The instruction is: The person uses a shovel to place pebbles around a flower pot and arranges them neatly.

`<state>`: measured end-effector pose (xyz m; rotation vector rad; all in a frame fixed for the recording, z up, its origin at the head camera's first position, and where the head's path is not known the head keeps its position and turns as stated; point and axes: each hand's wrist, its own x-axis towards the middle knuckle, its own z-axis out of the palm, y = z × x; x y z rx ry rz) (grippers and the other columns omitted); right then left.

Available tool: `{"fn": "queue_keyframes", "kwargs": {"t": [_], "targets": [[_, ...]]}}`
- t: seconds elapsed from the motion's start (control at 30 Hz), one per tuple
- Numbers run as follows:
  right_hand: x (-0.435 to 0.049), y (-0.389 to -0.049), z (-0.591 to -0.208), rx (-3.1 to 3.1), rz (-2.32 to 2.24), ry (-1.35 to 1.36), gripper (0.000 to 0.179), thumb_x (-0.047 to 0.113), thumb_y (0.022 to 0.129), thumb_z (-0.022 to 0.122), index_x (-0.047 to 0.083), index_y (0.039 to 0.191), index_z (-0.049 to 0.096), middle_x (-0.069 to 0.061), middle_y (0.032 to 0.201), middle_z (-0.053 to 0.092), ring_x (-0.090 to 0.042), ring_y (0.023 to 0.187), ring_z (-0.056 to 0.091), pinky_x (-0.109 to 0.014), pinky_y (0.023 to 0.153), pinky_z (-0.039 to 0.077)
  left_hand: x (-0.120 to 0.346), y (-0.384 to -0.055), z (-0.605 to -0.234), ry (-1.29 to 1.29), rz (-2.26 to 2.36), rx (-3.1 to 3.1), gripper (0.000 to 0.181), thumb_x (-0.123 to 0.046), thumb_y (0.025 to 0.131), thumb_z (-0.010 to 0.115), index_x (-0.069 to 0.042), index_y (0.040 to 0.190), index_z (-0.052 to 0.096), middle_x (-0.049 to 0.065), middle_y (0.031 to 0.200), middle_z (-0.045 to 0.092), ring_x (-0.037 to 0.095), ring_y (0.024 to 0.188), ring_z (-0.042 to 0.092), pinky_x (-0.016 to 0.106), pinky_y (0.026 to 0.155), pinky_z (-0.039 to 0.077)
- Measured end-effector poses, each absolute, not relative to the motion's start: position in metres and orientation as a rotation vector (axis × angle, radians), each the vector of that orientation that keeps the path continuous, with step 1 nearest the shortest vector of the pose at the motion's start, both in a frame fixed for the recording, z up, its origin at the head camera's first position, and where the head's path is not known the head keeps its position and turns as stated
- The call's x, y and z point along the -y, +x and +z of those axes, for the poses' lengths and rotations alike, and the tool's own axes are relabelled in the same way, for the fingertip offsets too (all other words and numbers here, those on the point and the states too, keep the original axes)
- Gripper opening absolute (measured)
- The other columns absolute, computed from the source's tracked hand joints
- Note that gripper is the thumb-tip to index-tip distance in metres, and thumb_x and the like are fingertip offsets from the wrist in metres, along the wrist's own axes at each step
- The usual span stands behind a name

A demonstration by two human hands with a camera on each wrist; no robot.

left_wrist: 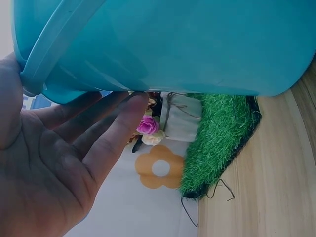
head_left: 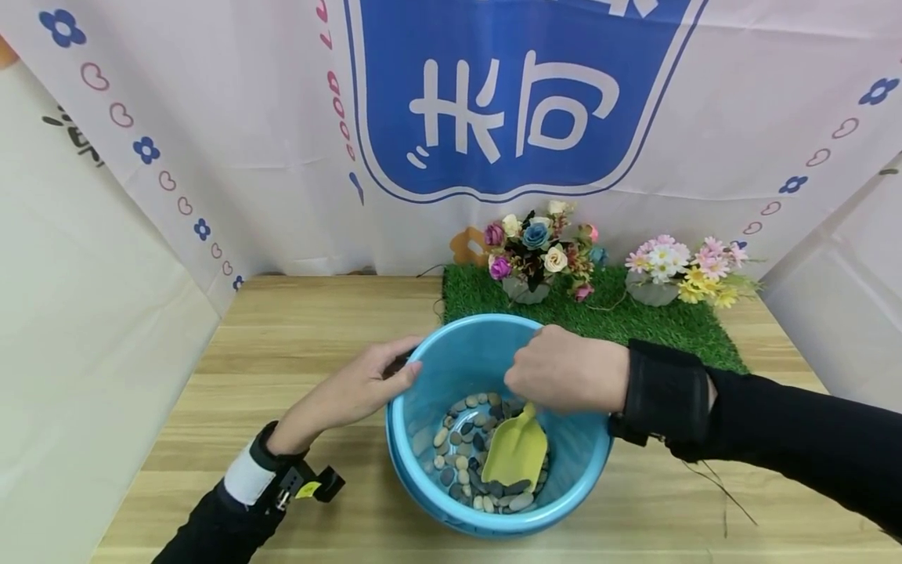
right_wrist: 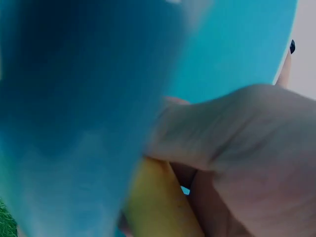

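A light-blue plastic bucket (head_left: 458, 356) stands on the wooden table, grey and cream pebbles (head_left: 461, 462) spread over its bottom. My left hand (head_left: 359, 388) holds the bucket's left rim, the thumb over the edge and the fingers along the outside. In the left wrist view, those fingers (left_wrist: 111, 143) lie under the blue wall beside the bucket's handle (left_wrist: 59, 42). Reaching in over the right rim, my right hand (head_left: 564, 368) grips the handle of a yellow toy shovel (head_left: 517, 454). The shovel's blade points down among the pebbles, some dark ones at its front edge.
Behind the bucket lies a green artificial-grass mat (head_left: 606, 325). Two pots of artificial flowers stand on it, one mixed roses (head_left: 535, 247), one pink and yellow daisies (head_left: 687, 266). A printed white cloth (head_left: 282, 172) hangs at the back.
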<state>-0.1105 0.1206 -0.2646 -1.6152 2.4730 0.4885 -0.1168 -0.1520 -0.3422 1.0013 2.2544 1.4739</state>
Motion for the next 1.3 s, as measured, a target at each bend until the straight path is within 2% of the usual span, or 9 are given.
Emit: {"fn": "queue_keyframes", "kwargs": {"t": [0.23, 0.47, 0.6, 0.97, 1.13, 1.3], "targets": [[-0.118, -0.112, -0.263, -2.407, 0.420, -1.524, 0.025, 0.031, 0.079, 0.071, 0.022, 0.065, 0.053, 0.009, 0.061, 0.046, -0.009, 0.052, 0.038, -0.023, 0.048, 0.033, 0.152, -0.117, -0.342, 0.999, 1.478, -2.252, 0.042, -0.021, 0.099, 0.043, -0.016, 0.140, 0.039, 0.013, 0.119, 0.057, 0.022, 0.087, 0.064, 0.033, 0.062, 0.057], [-0.118, -0.115, -0.263, -2.365, 0.382, -1.538, 0.018, 0.031, 0.080, 0.071, 0.026, 0.068, 0.059, 0.013, 0.065, 0.051, -0.006, 0.059, 0.045, -0.024, 0.055, 0.039, 0.152, -0.116, -0.342, 0.990, 1.481, -2.255, 0.042, -0.022, 0.099, 0.043, -0.016, 0.140, 0.039, 0.012, 0.120, 0.057, 0.023, 0.089, 0.064, 0.033, 0.062, 0.057], [-0.118, -0.118, -0.261, -2.326, 0.303, -1.540, 0.017, 0.030, 0.082, 0.069, 0.026, 0.069, 0.059, 0.015, 0.065, 0.049, -0.006, 0.059, 0.044, -0.024, 0.054, 0.038, 0.151, -0.116, -0.341, 0.981, 1.481, -2.255, 0.042, -0.022, 0.098, 0.044, -0.017, 0.140, 0.039, 0.011, 0.121, 0.056, 0.022, 0.089, 0.063, 0.033, 0.063, 0.057], [-0.124, -0.124, -0.253, -2.292, 0.203, -1.574, 0.023, 0.027, 0.086, 0.064, 0.029, 0.066, 0.052, 0.014, 0.061, 0.044, -0.007, 0.053, 0.037, -0.023, 0.050, 0.029, 0.151, -0.116, -0.341, 0.970, 1.487, -2.246, 0.042, -0.022, 0.099, 0.043, -0.015, 0.139, 0.039, 0.013, 0.120, 0.056, 0.022, 0.088, 0.064, 0.033, 0.062, 0.057], [-0.125, -0.125, -0.253, -2.303, 0.214, -1.574, 0.011, 0.027, 0.086, 0.065, 0.031, 0.076, 0.063, 0.018, 0.068, 0.052, -0.004, 0.057, 0.043, -0.023, 0.054, 0.037, 0.151, -0.116, -0.340, 0.955, 1.490, -2.240, 0.042, -0.022, 0.099, 0.044, -0.014, 0.139, 0.039, 0.014, 0.120, 0.056, 0.024, 0.087, 0.064, 0.033, 0.062, 0.057], [-0.120, -0.122, -0.258, -2.295, 0.271, -1.616, 0.011, 0.029, 0.084, 0.066, 0.028, 0.074, 0.063, 0.017, 0.067, 0.052, -0.004, 0.059, 0.045, -0.022, 0.054, 0.038, 0.150, -0.116, -0.340, 0.951, 1.485, -2.253, 0.041, -0.022, 0.099, 0.043, -0.015, 0.139, 0.040, 0.012, 0.120, 0.057, 0.023, 0.087, 0.064, 0.033, 0.062, 0.057]]}}
